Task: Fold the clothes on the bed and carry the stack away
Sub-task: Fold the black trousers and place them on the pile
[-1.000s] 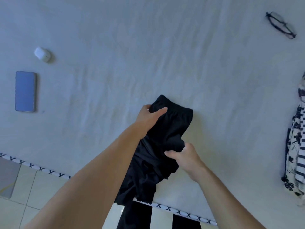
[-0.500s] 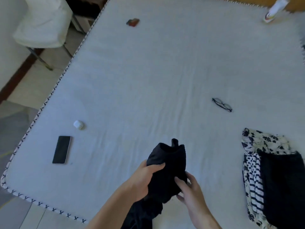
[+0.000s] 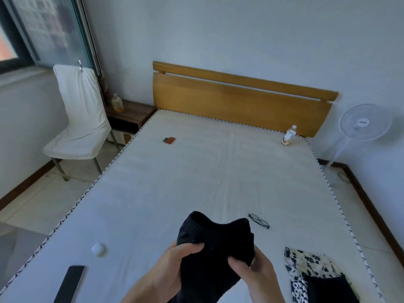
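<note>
On the bed, the garment, flat a second earlier, was now lifted clear, gripped by the left hand and right hand, stack to the right; folding likely remained unfinished.

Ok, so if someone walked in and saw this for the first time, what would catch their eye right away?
First, the black garment bunched up at the near centre, gripped by the left hand and the right hand above the bed. Next, the wooden headboard at the far end, warm against the pale wall. Then the pile of patterned clothes at the bed's near right corner, with glasses lying just beyond it.
</note>
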